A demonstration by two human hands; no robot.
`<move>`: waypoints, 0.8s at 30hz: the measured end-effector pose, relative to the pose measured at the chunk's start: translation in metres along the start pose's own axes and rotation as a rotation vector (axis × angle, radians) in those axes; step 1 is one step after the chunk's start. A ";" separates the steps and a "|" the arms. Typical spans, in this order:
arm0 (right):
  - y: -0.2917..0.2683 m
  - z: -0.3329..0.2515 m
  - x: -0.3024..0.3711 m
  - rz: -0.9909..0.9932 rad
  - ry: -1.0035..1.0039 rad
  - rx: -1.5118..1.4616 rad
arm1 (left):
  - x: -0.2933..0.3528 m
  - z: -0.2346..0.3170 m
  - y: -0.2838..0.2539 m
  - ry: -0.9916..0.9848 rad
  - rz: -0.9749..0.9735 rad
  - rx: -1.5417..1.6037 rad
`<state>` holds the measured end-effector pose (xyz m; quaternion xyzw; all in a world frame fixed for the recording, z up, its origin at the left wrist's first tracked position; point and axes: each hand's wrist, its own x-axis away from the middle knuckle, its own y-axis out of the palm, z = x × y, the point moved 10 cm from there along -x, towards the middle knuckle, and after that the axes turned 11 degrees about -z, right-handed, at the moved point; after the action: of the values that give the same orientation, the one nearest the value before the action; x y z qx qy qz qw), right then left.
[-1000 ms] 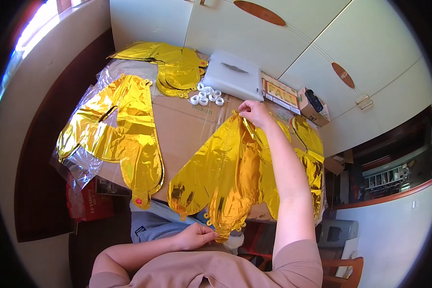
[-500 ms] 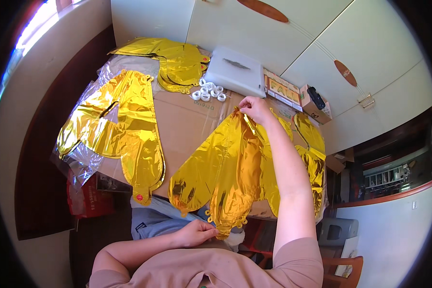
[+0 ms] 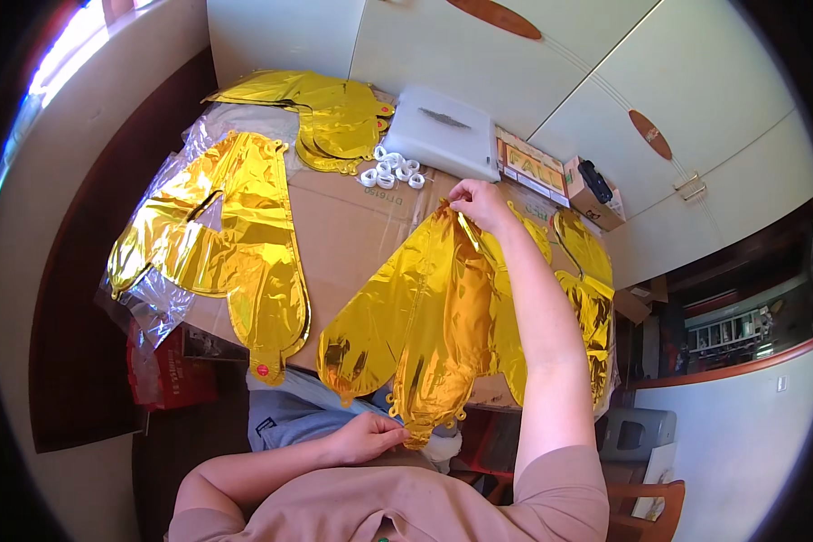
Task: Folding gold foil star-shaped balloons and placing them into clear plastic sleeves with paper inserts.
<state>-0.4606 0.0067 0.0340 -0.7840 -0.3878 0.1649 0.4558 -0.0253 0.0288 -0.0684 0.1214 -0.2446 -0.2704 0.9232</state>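
A gold foil balloon (image 3: 434,316), flat and partly folded lengthwise, stretches between my two hands over the near edge of the table. My right hand (image 3: 481,206) pinches its far, narrow end. Close to my body, my left hand (image 3: 370,437) grips the near tip between thumb and fingers. Beside it on the left lies a flat gold letter-shaped foil balloon (image 3: 257,244) with a slot through it, partly on clear plastic film. More gold foil (image 3: 592,289) lies at the right, partly hidden behind my right forearm.
The table is covered with brown cardboard (image 3: 343,221). At the back are a stack of gold foil balloons (image 3: 334,117), several white ribbon rolls (image 3: 394,170), a whitish plastic case (image 3: 443,131) and small boxes (image 3: 533,167). White cabinets (image 3: 515,72) stand behind; a wooden chair (image 3: 664,506) is at lower right.
Almost nothing differs. Both hands keep their hold on the balloon, and its foil creases and reflections have shifted slightly.
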 end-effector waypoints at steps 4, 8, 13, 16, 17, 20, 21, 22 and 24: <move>0.000 0.003 0.001 -0.007 0.005 -0.003 | 0.003 -0.002 -0.003 -0.031 0.004 -0.019; -0.001 -0.003 0.001 -0.005 -0.015 0.014 | 0.001 -0.014 -0.004 -0.039 0.008 -0.006; -0.001 0.000 0.001 0.011 -0.025 0.064 | 0.010 -0.003 -0.005 -0.064 0.002 0.003; -0.001 -0.003 0.002 0.029 -0.036 0.060 | 0.019 -0.003 -0.008 -0.085 0.007 0.016; -0.001 -0.002 0.002 0.034 -0.041 0.049 | 0.022 -0.004 -0.009 -0.094 0.016 0.021; 0.000 0.000 0.002 0.043 -0.048 0.036 | 0.029 -0.009 -0.014 -0.113 0.037 0.012; -0.001 0.000 0.002 0.043 -0.043 0.045 | 0.031 -0.012 -0.016 -0.114 0.042 -0.008; -0.001 0.000 0.003 0.045 -0.038 0.053 | 0.033 -0.012 -0.017 -0.114 0.045 -0.028; -0.007 -0.006 0.007 0.111 -0.056 0.076 | 0.039 -0.003 -0.017 -0.130 0.035 -0.052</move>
<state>-0.4551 0.0104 0.0437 -0.7814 -0.3499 0.2267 0.4644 -0.0028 -0.0070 -0.0622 0.0751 -0.2992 -0.2680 0.9127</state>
